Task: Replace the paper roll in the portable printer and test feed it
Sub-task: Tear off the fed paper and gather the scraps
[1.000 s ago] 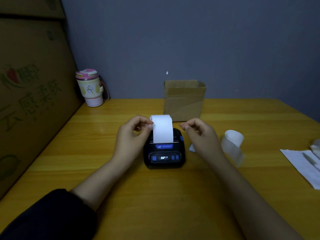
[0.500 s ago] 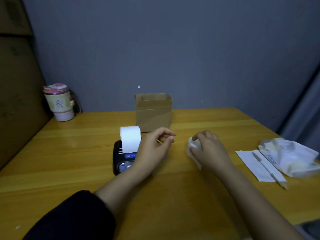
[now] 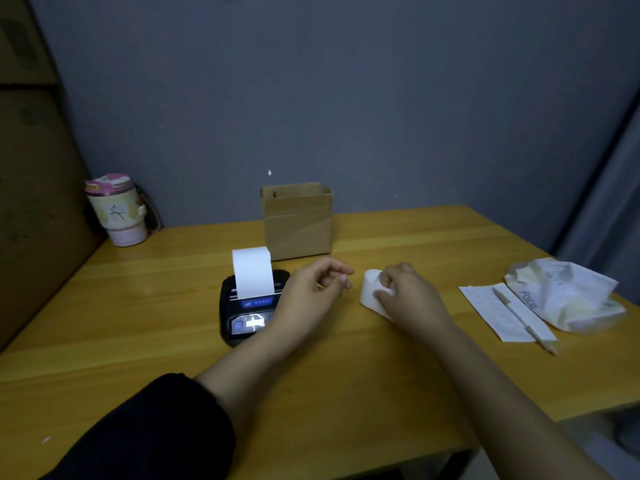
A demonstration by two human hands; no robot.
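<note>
A small black portable printer [image 3: 242, 317] with a lit display sits on the wooden table [image 3: 173, 341]. A white paper strip [image 3: 252, 273] stands up out of its slot and curls over at the top. My left hand [image 3: 311, 289] hovers just right of the printer, fingers loosely curled and holding nothing. My right hand [image 3: 405, 292] rests on a loose curl of white paper [image 3: 369, 292] to the right, with the fingers closed over its upper edge.
An open cardboard box [image 3: 297, 221] stands behind the printer. A pink-lidded cup [image 3: 116, 209] is at the back left beside large cartons [image 3: 34, 168]. At the right lie a white sheet [image 3: 498, 311], a pen [image 3: 519, 318] and a crumpled white bag [image 3: 568, 296].
My left hand let go of the paper strip and moved right of the printer. My right hand went to the loose paper curl and closed on it. The camera view turned to the right.
</note>
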